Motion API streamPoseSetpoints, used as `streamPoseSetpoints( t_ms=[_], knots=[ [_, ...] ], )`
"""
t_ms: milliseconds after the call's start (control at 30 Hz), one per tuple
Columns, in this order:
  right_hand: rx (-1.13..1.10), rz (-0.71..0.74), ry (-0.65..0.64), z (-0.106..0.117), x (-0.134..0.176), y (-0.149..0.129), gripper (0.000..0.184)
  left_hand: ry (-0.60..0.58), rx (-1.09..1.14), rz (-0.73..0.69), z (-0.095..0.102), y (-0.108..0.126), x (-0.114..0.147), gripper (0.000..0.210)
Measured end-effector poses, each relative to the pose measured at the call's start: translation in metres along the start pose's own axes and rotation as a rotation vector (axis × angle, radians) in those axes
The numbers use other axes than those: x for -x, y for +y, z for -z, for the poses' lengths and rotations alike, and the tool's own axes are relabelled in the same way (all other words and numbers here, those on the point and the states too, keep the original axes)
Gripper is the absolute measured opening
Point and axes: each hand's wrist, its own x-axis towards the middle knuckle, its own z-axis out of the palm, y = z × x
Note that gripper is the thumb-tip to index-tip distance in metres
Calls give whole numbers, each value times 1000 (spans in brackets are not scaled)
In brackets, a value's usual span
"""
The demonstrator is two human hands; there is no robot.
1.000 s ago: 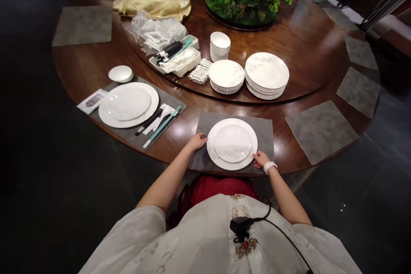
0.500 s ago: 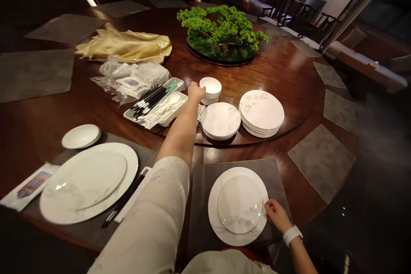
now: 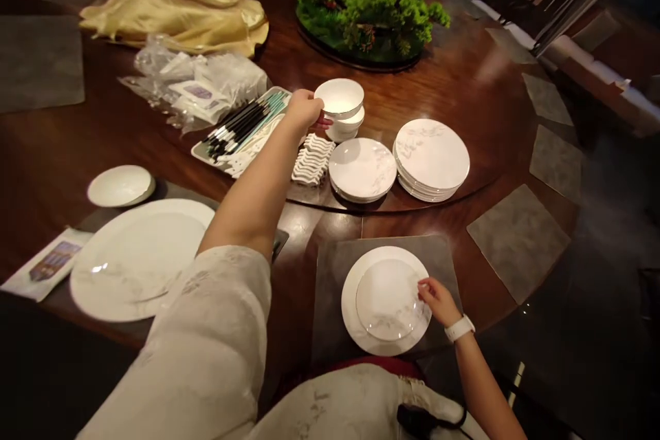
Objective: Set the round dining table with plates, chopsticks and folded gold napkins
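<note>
My left hand (image 3: 306,110) grips the rim of a white bowl (image 3: 339,97), thumb at the edge and fingers beneath. That bowl sits slightly above the bowl stack (image 3: 345,125); whether they still touch, I cannot tell. Closer to me, a small round plate (image 3: 389,299) lies on a larger white plate (image 3: 355,337) on a grey placemat (image 3: 330,275). My right hand (image 3: 437,299), with a white watch on the wrist, is at the small plate's right edge. Its fingers are loosely bent and slightly apart, with nothing visible between them.
Wavy white rests (image 3: 313,159), small plates (image 3: 363,168) and larger plates (image 3: 432,155) are grouped on the turntable. Chopsticks (image 3: 247,125) lie in a tray beside plastic-wrapped packets (image 3: 201,86). Behind are gold cloth (image 3: 175,17) and a green centrepiece (image 3: 361,0). Another setting's plate (image 3: 139,261) is at left.
My left hand has raised the top bowl off the stack a little. My right hand has shifted from the large plate's rim to the small plate's edge. The view has tilted down.
</note>
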Motion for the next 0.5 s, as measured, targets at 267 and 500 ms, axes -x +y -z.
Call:
streamPoseSetpoints(
  t_ms=[267, 500],
  knots=[
    [394, 241, 1, 11, -86, -67, 27, -275, 464, 455, 64, -108, 264, 47],
    [889, 283, 78, -4, -179, -121, 62, -104, 591, 737, 20, -157, 381, 42]
  ],
)
